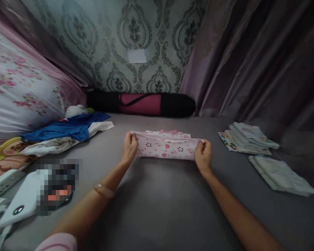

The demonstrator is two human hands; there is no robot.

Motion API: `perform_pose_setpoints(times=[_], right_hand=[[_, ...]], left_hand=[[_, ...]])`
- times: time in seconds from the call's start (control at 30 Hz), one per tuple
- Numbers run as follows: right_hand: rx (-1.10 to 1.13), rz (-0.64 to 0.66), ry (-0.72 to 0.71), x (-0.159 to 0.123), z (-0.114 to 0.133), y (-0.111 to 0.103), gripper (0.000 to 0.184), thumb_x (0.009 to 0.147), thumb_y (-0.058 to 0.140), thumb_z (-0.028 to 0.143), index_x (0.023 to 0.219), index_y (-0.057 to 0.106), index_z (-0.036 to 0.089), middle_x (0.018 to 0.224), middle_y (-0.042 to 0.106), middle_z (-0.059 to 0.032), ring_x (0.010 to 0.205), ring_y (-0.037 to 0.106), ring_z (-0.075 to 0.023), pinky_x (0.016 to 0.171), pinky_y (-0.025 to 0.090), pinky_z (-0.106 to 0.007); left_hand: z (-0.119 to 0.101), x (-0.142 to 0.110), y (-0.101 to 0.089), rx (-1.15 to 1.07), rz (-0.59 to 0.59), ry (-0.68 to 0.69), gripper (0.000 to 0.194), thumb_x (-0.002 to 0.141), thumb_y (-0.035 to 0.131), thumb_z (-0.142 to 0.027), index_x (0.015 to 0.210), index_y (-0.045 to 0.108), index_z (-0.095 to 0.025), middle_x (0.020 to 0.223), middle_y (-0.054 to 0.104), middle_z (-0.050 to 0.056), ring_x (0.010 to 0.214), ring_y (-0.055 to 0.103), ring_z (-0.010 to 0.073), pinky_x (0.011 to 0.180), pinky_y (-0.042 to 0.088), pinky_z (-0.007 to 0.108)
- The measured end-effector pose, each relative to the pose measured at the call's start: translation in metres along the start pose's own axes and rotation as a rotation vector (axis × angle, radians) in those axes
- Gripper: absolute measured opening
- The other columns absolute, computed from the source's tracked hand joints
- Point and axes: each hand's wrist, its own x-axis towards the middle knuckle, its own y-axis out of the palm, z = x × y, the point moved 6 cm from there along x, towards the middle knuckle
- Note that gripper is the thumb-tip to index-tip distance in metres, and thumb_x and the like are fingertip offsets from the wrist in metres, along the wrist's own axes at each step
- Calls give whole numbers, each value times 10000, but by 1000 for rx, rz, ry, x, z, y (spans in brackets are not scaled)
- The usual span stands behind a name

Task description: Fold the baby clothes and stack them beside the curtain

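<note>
A small pink shirt (166, 148) printed with flowers and hearts is stretched between my two hands over the grey sheet. My left hand (130, 147) pinches its left corner, fingers closed on the cloth. At the opposite corner my right hand (204, 155) grips the fabric the same way. The held edge is lifted and folded toward the far side, where a pink collar lies flat behind it. Part of the shirt's back portion is hidden by the raised fold.
Folded cloths (248, 137) lie stacked at right, with another folded cloth (281, 176) nearer. Blue clothing (65, 127) lies loose at left, by a floral pillow (23, 87). A white power bank (23, 195) and power strip (5, 183) sit front left. A black-and-pink bag (141, 104) lies along the wall.
</note>
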Motion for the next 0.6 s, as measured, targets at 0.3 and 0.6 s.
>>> perform_pose_setpoints(times=[0.3, 0.6], right_hand=[[-121, 49, 69, 38, -12, 35, 496, 908, 307, 490, 1161, 545, 137, 929, 669, -141, 840, 611, -255, 730, 424, -331], [-260, 234, 135, 63, -34, 62, 426, 951, 292, 418, 1146, 559, 150, 972, 670, -130, 892, 616, -231, 748, 421, -290]], left_hand=[[14, 28, 38, 364, -56, 14, 341, 985, 278, -388, 1199, 485, -221, 942, 647, 71, 854, 616, 219, 747, 428, 296], [34, 54, 62, 659, 56, -123, 415, 988, 188, -404, 1146, 499, -180, 880, 682, 125, 802, 652, 260, 649, 400, 303]])
